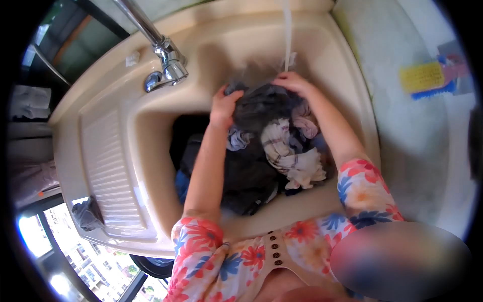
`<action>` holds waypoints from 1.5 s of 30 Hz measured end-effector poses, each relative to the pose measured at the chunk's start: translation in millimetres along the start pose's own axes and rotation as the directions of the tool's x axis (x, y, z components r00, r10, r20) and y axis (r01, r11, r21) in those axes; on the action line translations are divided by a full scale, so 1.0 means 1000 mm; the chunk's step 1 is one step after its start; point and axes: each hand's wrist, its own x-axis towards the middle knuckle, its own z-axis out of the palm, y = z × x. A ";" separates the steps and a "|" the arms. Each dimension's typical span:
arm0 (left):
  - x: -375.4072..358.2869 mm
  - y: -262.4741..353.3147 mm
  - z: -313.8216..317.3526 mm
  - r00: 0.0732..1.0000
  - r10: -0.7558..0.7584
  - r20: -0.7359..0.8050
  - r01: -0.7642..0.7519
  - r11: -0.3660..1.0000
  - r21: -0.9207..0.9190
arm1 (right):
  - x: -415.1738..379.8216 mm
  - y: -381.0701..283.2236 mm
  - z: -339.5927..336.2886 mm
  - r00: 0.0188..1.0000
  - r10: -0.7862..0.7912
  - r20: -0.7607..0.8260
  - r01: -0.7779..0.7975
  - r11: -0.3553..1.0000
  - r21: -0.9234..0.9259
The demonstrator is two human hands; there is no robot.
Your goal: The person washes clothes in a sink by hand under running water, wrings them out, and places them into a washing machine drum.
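Observation:
My left hand (225,104) has its fingers closed on the left edge of a wet dark grey garment (255,105) in the beige sink (151,146). My right hand (294,83) grips the same garment at its upper right, close to a thin stream of water (288,38) falling from above. Below it lie a cream checked cloth (284,153), a pinkish cloth (305,126) and a large black garment (236,173). The garment's upper part is smeared by motion, so its kind cannot be made out.
A chrome tap (168,65) stands on the rim to the left. The ribbed drainboard (113,166) has a crumpled grey cloth (88,214) at its near corner. A yellow and blue scrubbing brush (422,76) is on the right. A window is at the lower left.

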 end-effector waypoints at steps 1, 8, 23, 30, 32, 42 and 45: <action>-0.001 0.003 -0.004 0.989 0.148 0.028 -0.151 0.978 0.144 | -0.006 0.007 -0.016 0.995 0.099 0.032 -0.104 0.929 0.354; 0.009 -0.037 0.031 0.991 0.135 0.006 -0.061 0.405 0.912 | -0.004 0.014 0.040 1.000 0.001 0.005 0.001 0.886 -0.463; -0.003 -0.038 0.001 0.963 -0.251 -0.103 0.182 0.880 -0.439 | -0.061 -0.094 0.125 0.737 -0.654 -0.169 0.565 0.734 -0.376; -0.022 0.020 -0.011 0.998 0.039 -0.048 -0.003 0.806 0.592 | 0.012 0.024 -0.027 0.872 0.001 -0.489 -0.029 0.998 -0.050; -0.022 0.002 -0.005 0.971 0.227 0.069 -0.155 0.388 0.909 | 0.003 0.029 -0.006 0.771 0.010 -0.636 -0.126 0.982 -0.138; -0.043 0.033 0.002 0.953 0.007 0.304 -0.303 0.108 0.947 | -0.020 -0.013 -0.022 0.923 -0.028 -0.383 -0.148 0.896 -0.420; -0.059 0.074 -0.010 0.916 0.121 0.383 -0.397 0.426 0.813 | -0.056 -0.057 -0.020 0.959 -0.119 -0.258 -0.133 0.615 -0.777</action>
